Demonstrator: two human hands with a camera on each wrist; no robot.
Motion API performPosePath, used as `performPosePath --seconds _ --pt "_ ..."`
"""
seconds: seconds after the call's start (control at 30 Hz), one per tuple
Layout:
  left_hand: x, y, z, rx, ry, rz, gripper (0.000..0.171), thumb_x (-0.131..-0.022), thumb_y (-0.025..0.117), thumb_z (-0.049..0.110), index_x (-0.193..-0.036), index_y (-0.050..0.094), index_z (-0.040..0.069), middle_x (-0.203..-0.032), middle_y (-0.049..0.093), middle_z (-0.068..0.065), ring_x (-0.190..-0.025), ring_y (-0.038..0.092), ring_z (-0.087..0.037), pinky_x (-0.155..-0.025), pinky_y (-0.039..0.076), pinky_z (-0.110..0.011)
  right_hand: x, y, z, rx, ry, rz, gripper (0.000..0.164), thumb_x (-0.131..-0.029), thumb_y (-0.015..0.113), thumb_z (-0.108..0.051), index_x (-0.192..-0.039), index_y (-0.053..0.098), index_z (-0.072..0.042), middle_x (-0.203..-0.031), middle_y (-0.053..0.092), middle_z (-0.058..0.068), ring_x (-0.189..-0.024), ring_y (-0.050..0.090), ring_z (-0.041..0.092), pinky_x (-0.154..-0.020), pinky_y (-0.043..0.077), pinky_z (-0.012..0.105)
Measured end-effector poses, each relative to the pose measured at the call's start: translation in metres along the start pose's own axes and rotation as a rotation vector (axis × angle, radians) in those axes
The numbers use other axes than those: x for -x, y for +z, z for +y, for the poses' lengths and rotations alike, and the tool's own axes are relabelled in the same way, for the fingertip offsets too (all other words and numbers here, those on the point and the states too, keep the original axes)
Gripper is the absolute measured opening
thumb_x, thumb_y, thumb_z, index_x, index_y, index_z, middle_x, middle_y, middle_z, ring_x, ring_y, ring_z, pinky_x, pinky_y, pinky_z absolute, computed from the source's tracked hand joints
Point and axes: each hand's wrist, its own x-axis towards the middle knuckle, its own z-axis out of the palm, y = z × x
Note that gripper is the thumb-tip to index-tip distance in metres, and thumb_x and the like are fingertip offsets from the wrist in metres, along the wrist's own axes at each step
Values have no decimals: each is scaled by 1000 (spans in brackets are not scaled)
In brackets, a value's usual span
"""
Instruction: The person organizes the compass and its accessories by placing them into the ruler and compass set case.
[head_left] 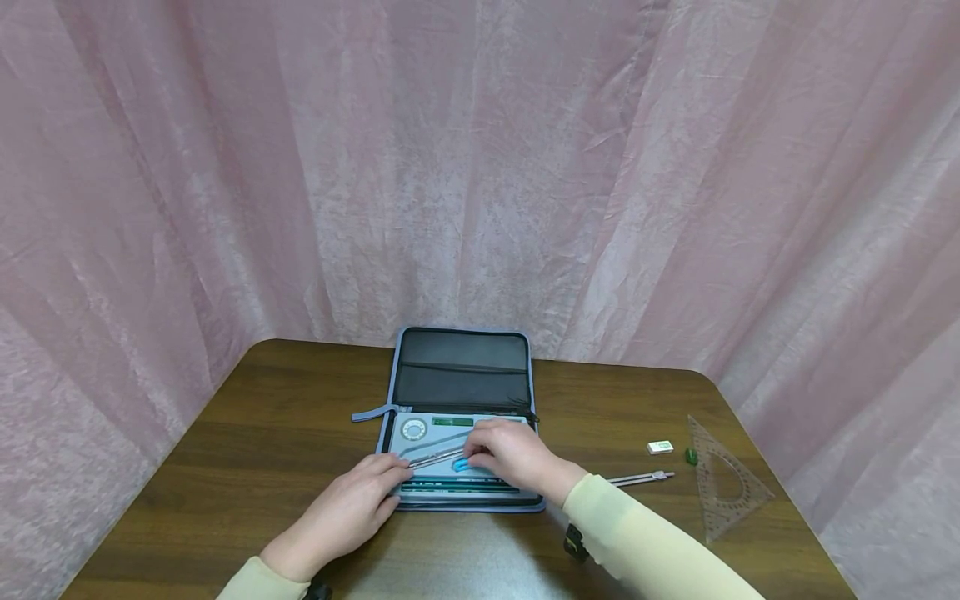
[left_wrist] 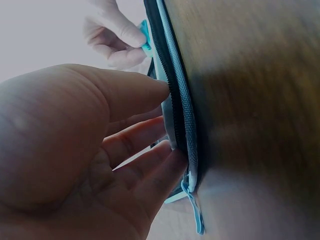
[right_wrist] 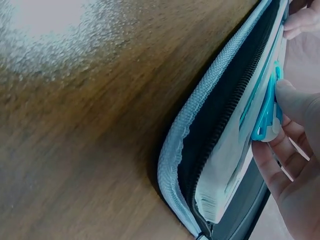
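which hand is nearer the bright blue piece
Right: the right hand pinches the bright blue piece; the left hand is apart from it, at the left side of the open case.

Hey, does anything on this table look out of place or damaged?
Nothing looks damaged. The eraser, green item, set square and compass-like tool lie loose right of the open case, perhaps out of place, since other tools sit in its tray.
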Motion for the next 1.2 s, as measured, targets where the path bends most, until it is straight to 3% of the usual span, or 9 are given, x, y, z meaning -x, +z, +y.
performPosePath --seconds 0.87,1.2 --pt "0 3 -3 0 3 7 37 -101 82 11 -137 75 8 -142 69 -8 -135 62 -29 -110 56 -52 -4 6 1 52 -3 31 9 -101 84 -18 -94 79 -22 -93 67 -12 -84 57 4 -76 54 27" --pt "0 2 -2 -1 -1 7 37 -100 83 11 -137 75 7 -142 69 -9 -135 62 -30 -109 56 -53 23 -15 17 34 67 43 7 -101 84 -18 -108 81 -17 -104 73 -7 -99 67 12 -86 61 38"
